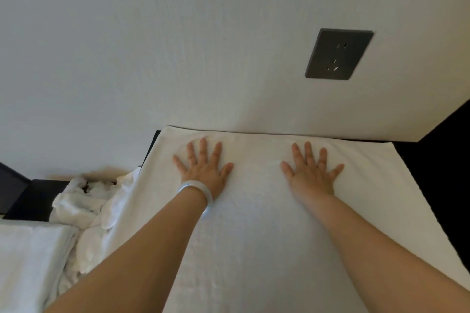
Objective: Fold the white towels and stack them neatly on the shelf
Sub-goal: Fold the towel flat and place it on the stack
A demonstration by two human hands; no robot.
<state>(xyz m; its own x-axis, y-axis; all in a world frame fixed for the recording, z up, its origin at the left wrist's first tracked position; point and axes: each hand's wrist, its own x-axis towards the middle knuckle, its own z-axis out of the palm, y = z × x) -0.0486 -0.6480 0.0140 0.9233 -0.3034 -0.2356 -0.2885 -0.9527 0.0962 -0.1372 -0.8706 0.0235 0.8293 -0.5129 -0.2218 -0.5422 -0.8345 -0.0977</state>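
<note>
The left hand [203,168] and right hand [311,173] lay flat, fingers spread, pressing one smooth white terry towel [254,236] spread over the dark table [437,160]; one crumpled white towel heap [86,211] sat left.

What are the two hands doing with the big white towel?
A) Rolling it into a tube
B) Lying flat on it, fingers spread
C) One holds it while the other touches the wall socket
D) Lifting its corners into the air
B: the left hand and the right hand both lie palm down with straight, spread fingers on the towel, which is spread out flat.
</note>
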